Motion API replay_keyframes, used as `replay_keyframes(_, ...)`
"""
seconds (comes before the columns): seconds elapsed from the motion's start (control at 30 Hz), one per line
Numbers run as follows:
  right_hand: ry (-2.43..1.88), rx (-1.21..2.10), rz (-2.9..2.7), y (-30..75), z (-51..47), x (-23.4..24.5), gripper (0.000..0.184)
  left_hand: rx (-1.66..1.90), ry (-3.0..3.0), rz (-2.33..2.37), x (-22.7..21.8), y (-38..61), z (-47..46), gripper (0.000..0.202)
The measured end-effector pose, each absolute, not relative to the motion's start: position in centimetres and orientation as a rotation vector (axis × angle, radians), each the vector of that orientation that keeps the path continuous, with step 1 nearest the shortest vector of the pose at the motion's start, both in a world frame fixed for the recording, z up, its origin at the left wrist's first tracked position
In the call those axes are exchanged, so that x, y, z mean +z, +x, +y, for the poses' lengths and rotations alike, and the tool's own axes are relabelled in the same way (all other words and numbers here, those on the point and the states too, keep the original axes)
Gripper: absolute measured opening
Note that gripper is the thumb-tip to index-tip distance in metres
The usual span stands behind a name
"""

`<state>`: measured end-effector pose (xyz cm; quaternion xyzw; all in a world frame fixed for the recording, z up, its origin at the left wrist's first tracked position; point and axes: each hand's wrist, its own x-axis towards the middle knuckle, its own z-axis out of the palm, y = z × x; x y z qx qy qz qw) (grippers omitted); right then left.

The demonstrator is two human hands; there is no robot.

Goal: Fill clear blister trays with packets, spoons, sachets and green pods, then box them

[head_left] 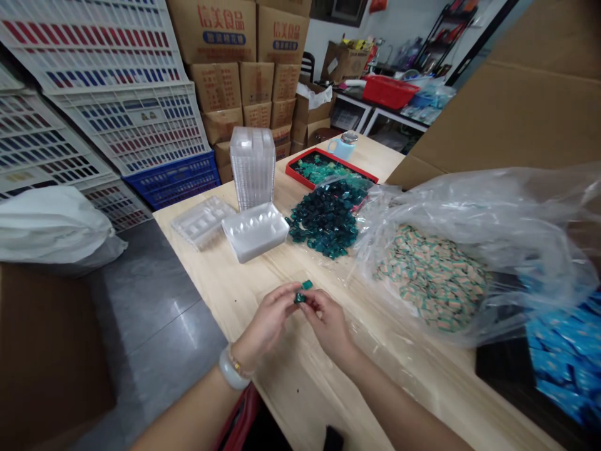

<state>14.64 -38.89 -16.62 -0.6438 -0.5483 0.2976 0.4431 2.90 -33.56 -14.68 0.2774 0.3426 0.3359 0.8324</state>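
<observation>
The left hand (268,316) and the right hand (328,321) meet above the near part of a wooden table (310,382), fingers bent in and thumbs toward each other, gripping small green pieces (300,297) between their fingertips. Two bits of shiny green show there, though the fingers cover so much that I cannot tell whether they are separate. A pale bangle (232,371) circles the left wrist. Beyond the hands lies a loose pile of dark green pieces (323,219), with a white plastic tray (256,247) just to its left and a clear tray (200,222) beside that. A tall stack of clear trays (253,169) stands behind them. Past the pile, a red-rimmed tray (299,180) holds lighter green pieces (319,168), near a light blue mug (344,148). To the right, an open clear bag (521,207) holds many small patterned packets (432,279), with blue packets (570,357) at the far right.
</observation>
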Motion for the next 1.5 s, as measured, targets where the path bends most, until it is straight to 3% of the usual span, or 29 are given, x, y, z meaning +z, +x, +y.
replay_keyframes(0.17,-1.508,1.116,-1.066,14.6,-40.1,-16.3,0.021,0.571,0.798,0.773,-15.6,1.8,-34.4,0.022)
replay_keyframes(0.27,-1.536,1.177,-1.058,13.6,-41.2,-16.2,0.03,0.571,0.766,0.753,-16.0,1.5,-35.6,0.022)
replay_keyframes(0.4,-1.698,1.014,-1.16,12.5,-42.4,-16.3,0.04,0.593,0.851,0.802,-16.7,1.5,-37.1,0.025)
replay_keyframes(0.53,-1.601,0.89,-1.406,12.9,-42.2,-16.3,0.022,0.557,0.868,0.927,-17.6,1.4,-37.4,0.035)
replay_keyframes(0.7,-1.512,0.933,-1.53,14.6,-40.1,-16.3,0.019,0.579,1.089,0.986,-18.0,1.1,-36.1,0.044)
replay_keyframes(0.8,-1.58,0.658,-1.841,15.6,-37.7,-16.3,0.02,0.704,1.477,1.106,-17.7,0.3,-34.8,0.033)
replay_keyframes(0.9,-1.593,0.379,-2.329,16.2,-35.1,-16.4,0.016,0.72,1.883,1.161,-18.0,-0.6,-33.7,0.006)
replay_keyframes(1.0,-1.55,0.256,-2.593,16.4,-33.6,-17.2,0.013,0.617,2.045,1.156,-19.0,-1.3,-33.4,0.014)
replay_keyframes(1.13,-1.574,0.174,-2.516,16.7,-34.0,-18.4,0.026,0.592,2.048,1.133,-18.7,-1.9,-33.6,0.015)
replay_keyframes(1.27,-1.683,0.1,-2.275,16.9,-35.3,-18.5,0.045,0.77,2.07,1.028,-14.7,0.3,-30.9,0.007)
replay_keyframes(1.4,-1.677,0.077,-2.167,17.0,-35.9,-17.9,0.028,0.87,2.094,0.918,-10.8,7.1,-24.8,0.021)
replay_keyframes(1.5,-1.662,0.035,-2.13,17.7,-36.3,-17.5,0.02,0.723,2.125,1.055,-10.7,11.7,-20.8,0.025)
